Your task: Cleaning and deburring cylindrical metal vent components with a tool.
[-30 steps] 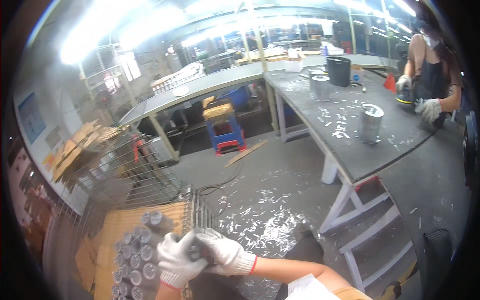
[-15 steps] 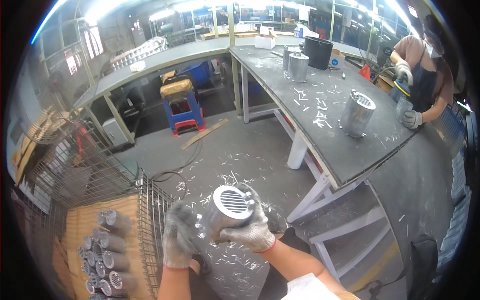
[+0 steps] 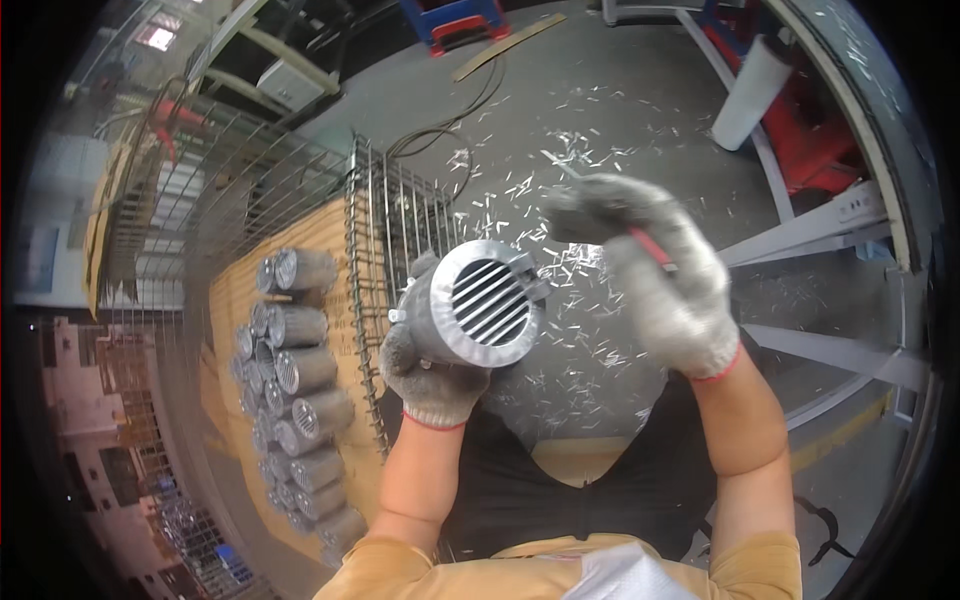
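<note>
My left hand, in a grey-white knit glove, is wrapped round a silver metal cylindrical housing. Its slotted round end faces up, and small lugs stick out at its sides. To the right of it, apart from the housing, is my gloved right hand, slightly blurred. It is closed round a slim hand tool with a red handle; a thin metal tip seems to stick out past the fingers. The tool's exact kind is not clear.
At left, a wire mesh cage lined with brown cardboard holds several similar metal housings. Metal slivers litter the floor. White table legs stand at right; a blue-red stool and a wooden strip lie beyond.
The view has tipped down toward my lap. The housing has passed from my right hand to my left. My right hand has moved off to the right and now holds the red-handled tool.
</note>
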A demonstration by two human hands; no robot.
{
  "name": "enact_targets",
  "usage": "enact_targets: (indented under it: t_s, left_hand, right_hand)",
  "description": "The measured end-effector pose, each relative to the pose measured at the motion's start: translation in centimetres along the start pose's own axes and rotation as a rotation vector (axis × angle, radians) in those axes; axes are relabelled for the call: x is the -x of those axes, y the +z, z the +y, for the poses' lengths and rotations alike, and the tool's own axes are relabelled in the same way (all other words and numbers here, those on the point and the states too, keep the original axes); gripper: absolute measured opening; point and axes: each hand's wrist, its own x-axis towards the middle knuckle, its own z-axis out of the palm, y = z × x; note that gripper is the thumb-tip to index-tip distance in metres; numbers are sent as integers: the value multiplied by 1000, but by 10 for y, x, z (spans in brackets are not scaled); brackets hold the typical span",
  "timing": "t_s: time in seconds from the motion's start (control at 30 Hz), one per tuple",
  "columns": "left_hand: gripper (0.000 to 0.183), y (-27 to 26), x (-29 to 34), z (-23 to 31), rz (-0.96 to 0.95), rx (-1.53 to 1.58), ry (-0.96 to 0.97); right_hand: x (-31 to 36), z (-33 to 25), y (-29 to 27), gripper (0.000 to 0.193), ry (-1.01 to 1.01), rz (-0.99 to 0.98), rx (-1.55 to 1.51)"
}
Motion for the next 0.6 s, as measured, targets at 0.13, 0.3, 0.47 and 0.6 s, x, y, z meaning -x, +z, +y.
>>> enact_targets:
  t_s: [0.13,0.3,0.47,0.6]
  left_hand:
    - [92,6,17,12,152,-92,137]
    - [98,-7,21,19,9,-44,112]
    - [98,-2,25,20,197,-99,55]
    - [100,-2,22,24,146,-143,52]
  right_hand:
    - [20,-12,-3,40,62,46,-240]
    - [30,-10,7,58,0,-75,30]
    - [28,-15,2,53,37,-142,195]
    - [31,-17,5,49,114,-100,173]
